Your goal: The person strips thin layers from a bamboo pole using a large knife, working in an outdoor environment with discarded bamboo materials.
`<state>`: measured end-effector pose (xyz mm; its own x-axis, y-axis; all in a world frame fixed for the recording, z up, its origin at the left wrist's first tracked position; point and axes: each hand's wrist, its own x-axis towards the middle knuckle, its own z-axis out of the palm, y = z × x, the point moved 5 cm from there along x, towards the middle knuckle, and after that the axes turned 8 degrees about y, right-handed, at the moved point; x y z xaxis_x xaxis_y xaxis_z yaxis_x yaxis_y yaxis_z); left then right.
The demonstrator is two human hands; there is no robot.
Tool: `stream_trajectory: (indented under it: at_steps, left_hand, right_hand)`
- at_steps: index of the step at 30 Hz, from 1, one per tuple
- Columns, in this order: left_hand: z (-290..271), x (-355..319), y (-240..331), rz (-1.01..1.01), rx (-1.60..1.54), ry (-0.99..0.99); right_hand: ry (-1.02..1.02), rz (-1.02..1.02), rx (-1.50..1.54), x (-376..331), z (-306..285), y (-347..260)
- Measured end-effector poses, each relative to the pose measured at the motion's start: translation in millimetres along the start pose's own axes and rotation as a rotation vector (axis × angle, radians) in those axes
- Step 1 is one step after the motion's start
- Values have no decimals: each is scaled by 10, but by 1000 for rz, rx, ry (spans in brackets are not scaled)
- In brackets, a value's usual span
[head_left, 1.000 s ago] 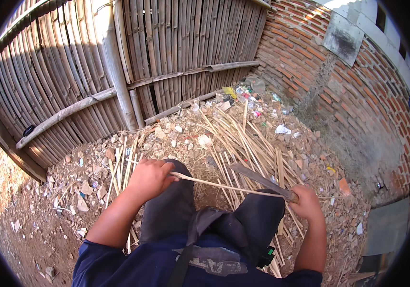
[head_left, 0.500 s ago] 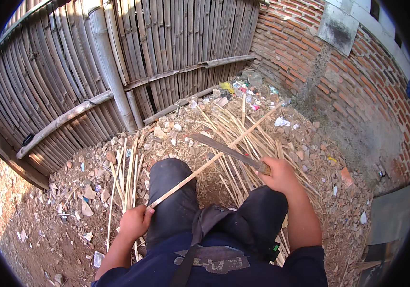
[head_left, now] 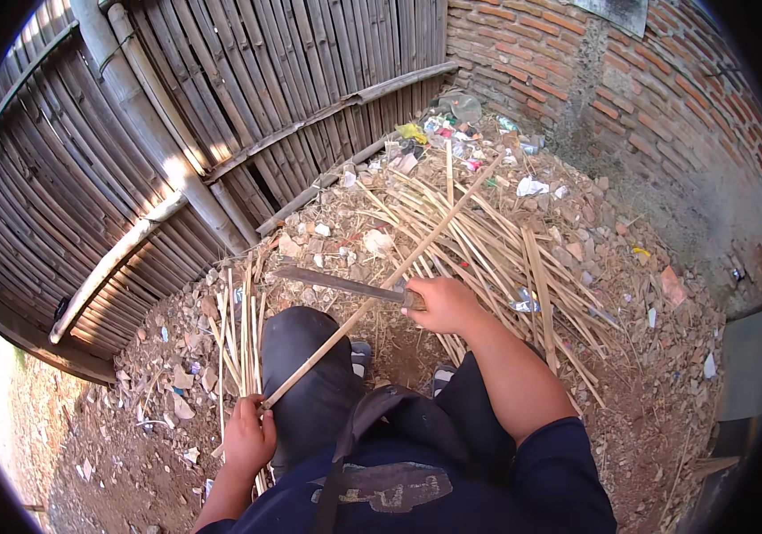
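My left hand grips the lower end of a long, pale bamboo strip, beside my left knee. The strip slants up and away to the right, passing over my left thigh. In my right hand is the handle of a machete, its dark blade pointing left and lying across the strip just ahead of my knees. Beyond it a loose pile of bamboo strips lies on the ground. Several more strips lie to the left of my left knee.
A bamboo fence with a thick pole stands on the left and far side. A brick wall closes the right. Litter gathers in the far corner. Stones and rubble cover the ground.
My right hand and the machete have moved left and nearer along the strip. My left hand has come slightly lower, still holding the strip. The whole view has shifted a little.
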<state>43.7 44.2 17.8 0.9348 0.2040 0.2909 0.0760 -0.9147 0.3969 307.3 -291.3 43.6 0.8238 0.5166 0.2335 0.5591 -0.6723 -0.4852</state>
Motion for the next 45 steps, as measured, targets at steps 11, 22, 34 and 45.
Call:
stream_trajectory:
  at_steps: [11, 22, 34, 45]
  left_hand:
    - [0, -275, 17, -198, -90, -113]
    - [5, -2, 103, -133, -37, -70]
    - [216, 390, -25, -177, -285, -329]
    - [300, 423, -31, -92, -165, -240]
  right_hand:
    - [60, 10, 44, -259, -72, -2]
    - [-85, 76, -43, -140, 225, 72]
    - [-80, 211, 142, 118, 76, 213]
    - [63, 333, 98, 236, 94, 523]
